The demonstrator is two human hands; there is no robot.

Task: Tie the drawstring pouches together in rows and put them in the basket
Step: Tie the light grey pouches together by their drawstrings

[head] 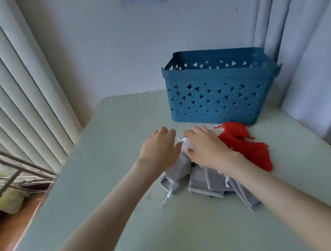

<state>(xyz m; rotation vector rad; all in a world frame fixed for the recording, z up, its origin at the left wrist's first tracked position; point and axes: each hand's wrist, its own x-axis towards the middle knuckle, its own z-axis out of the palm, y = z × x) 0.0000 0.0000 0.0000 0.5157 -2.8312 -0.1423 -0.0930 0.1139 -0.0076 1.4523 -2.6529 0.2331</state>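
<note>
Soft, velvety grey pouches (199, 180), about five, overlap in a heap mid-worktop. Roughly three red pouches (251, 154) lie at their 2 o'clock. One rigid blue plastic basket (218, 100), pierced with triangles, stands at 12 o'clock. The right grip (206, 145) pinches the top pouch (184, 161) at its white-corded neck. The left grip (158, 148) curls beside it; whether it holds anything I cannot tell. The worktop (116, 189) is smooth and pale green, with ribbed blinds (18, 98) at 9 o'clock and curtains (302, 33) at 2.

Fingertips of left hand (158, 148) and right hand (206, 147) hidden; hold on thin white drawstring (182, 139) indeterminate. Right forearm (266, 186) overlaps grey velvet pouches (199, 180).
</note>
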